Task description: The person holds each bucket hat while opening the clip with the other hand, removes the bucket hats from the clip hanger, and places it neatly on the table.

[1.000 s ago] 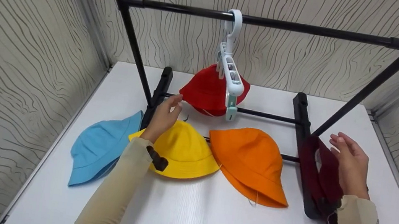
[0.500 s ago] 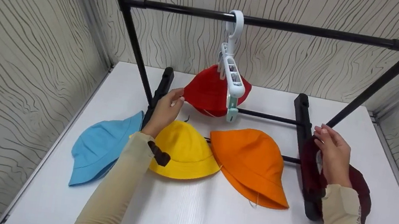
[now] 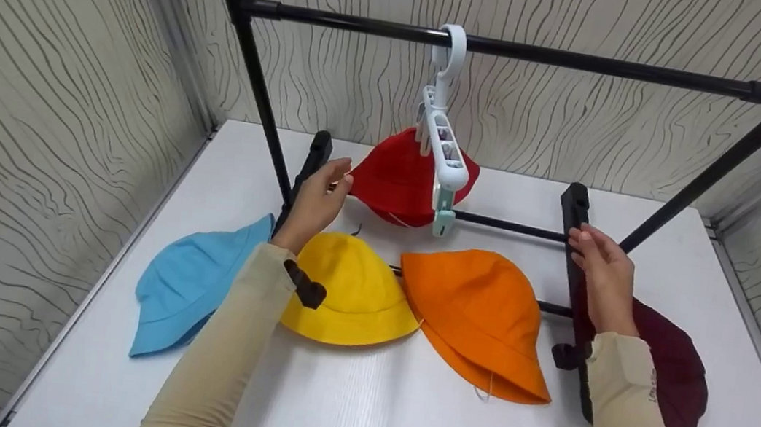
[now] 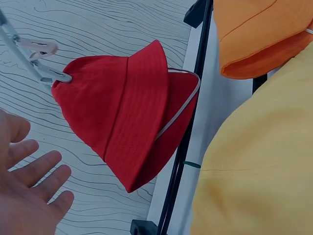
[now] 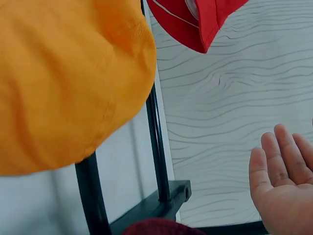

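Note:
A red bucket hat (image 3: pixel 389 178) hangs by its crown from a clip of the white clip hanger (image 3: pixel 451 171), whose hook sits over the rack's top bar. My left hand (image 3: pixel 314 206), fingers relaxed and holding nothing, is just left of the red hat's brim; its spread fingers show in the left wrist view. My right hand (image 3: pixel 603 281) holds nothing either and is raised over the rack's right foot, beside the maroon hat (image 3: pixel 675 362). Its fingers are extended in the right wrist view. A pale green clip (image 3: pixel 443 222) hangs at the hanger's near end.
A blue hat (image 3: pixel 191 280), a yellow hat (image 3: pixel 360 284) and an orange hat (image 3: pixel 478 307) lie in a row on the white table (image 3: pixel 354 416). The black rack (image 3: pixel 592 61) spans above, its feet and lower bars resting on the table. Patterned walls enclose the sides and back.
My right hand has moved left from over the maroon hat, uncovering more of it. My left hand has risen slightly beside the red hat. The hats have stayed in place.

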A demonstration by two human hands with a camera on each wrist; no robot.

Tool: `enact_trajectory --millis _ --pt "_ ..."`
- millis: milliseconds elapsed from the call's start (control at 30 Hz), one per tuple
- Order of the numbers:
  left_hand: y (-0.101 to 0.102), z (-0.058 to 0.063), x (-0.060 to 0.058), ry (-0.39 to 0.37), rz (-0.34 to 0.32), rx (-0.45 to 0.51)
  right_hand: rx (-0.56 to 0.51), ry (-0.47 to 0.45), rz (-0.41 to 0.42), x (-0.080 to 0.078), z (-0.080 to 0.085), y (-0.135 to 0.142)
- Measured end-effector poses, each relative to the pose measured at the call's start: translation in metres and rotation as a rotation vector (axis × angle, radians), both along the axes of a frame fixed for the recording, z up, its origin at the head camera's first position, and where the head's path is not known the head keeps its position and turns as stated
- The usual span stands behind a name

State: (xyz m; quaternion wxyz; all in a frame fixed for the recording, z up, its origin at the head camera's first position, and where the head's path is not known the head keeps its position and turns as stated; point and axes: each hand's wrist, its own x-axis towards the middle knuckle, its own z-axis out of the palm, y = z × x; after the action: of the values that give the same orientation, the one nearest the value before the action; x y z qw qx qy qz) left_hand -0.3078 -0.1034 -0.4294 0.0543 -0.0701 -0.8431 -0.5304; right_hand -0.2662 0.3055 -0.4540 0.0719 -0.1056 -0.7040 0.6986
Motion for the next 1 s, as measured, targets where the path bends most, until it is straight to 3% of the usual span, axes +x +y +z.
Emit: enact_trajectory --millis 333,567,1000 --pt "0.005 0.01 -0.009 0.029 0.019 -0.002 0.041 0.085 0.029 -0.015 0.001 -0.021" --pt "0.011 0.018 -0.013 0.032 0.021 0.0 0.217 0.046 0.07 -0.026 0.002 -0.04" --pt "0.027 0.027 -0.026 0.085 0.016 -0.002 0.473 0.161 0.139 -0.045 0.009 -0.078"
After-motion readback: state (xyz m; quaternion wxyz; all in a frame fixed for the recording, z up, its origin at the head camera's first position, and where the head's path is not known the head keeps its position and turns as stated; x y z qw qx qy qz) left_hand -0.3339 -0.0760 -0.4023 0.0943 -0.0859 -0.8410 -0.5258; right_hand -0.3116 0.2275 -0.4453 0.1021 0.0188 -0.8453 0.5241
